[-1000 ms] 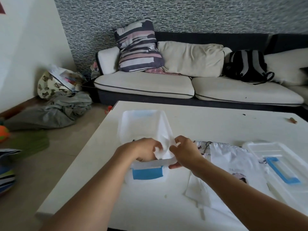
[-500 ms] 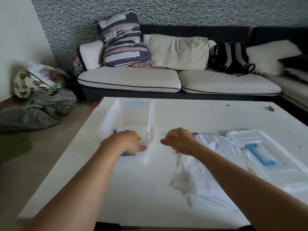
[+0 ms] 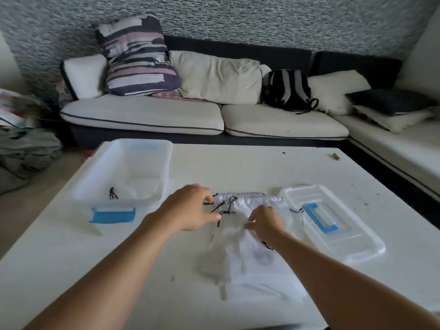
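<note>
Leans over a white desk (image 3: pixel 238 167) with both bare arms stretched forward. Works at a pile of white drawstring bags (image 3: pixel 247 256), flat on the desk near its front edge, gathered tops pointing away. Pile between a clear plastic box (image 3: pixel 152 163) to the left, well apart, and a clear lid (image 3: pixel 352 244) with a blue handle just beside it on the right.

Reaches with the left hand (image 3: pixel 190 210) to the pile's far left corner, where loose black cords (image 3: pixel 226 206) trail off the gathered edge. Touches the cord ends with the fingers, thumb stretched out toward the cloth; cannot tell through the blur whether a cord is pinched.

Bears down with the right hand (image 3: pixel 266 222) on the upper part of the pile, fingers bent and thumb drawn in, grasping a fold of the cloth that bunches up under them.

Inside the box, one more white bag (image 3: pixel 142 186), its black strings by the near wall. At the box's near end, a blue latch (image 3: pixel 112 214).

Behind the desk, a pale sofa (image 3: pixel 142 117) with a striped cushion (image 3: pixel 135 58) and a black-and-grey backpack (image 3: pixel 288 89)
</note>
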Tool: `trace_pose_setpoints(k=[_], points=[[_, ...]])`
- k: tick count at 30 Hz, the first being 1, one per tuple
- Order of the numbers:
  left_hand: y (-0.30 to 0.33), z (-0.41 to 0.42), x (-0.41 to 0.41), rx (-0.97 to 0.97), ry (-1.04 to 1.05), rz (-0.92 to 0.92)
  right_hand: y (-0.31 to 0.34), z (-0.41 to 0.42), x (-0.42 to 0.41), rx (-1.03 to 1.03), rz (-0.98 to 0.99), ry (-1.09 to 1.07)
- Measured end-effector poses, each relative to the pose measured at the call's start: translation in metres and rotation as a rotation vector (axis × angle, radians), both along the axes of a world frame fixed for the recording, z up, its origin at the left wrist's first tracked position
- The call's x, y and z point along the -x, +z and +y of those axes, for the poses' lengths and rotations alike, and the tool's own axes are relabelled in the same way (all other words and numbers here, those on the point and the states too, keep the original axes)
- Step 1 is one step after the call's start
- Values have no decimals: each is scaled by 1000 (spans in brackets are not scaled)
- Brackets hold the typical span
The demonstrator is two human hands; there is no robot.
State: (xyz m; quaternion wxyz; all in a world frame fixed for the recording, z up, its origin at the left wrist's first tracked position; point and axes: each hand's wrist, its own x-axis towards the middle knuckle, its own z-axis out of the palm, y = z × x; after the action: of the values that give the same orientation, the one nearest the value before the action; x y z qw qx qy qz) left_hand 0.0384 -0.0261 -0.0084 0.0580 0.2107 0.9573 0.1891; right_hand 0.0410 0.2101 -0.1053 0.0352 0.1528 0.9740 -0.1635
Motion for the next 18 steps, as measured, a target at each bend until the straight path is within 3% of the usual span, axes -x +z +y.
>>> trace_pose_setpoints(k=[3, 7, 9, 13, 18], points=[[-10, 8, 4, 41, 1, -32, 2, -6, 10, 18, 45, 10], [-11, 15, 16, -162, 127, -62, 40, -12, 23, 175, 280, 27], [-5, 19, 19, -275, 200, -171, 61, -21, 20, 271, 459, 85], [19, 21, 16, -832, 235, -556, 92, -55, -6, 377, 721, 398], [30, 6, 25, -1165, 374, -248, 108, -83, -23, 243, 865, 715]])
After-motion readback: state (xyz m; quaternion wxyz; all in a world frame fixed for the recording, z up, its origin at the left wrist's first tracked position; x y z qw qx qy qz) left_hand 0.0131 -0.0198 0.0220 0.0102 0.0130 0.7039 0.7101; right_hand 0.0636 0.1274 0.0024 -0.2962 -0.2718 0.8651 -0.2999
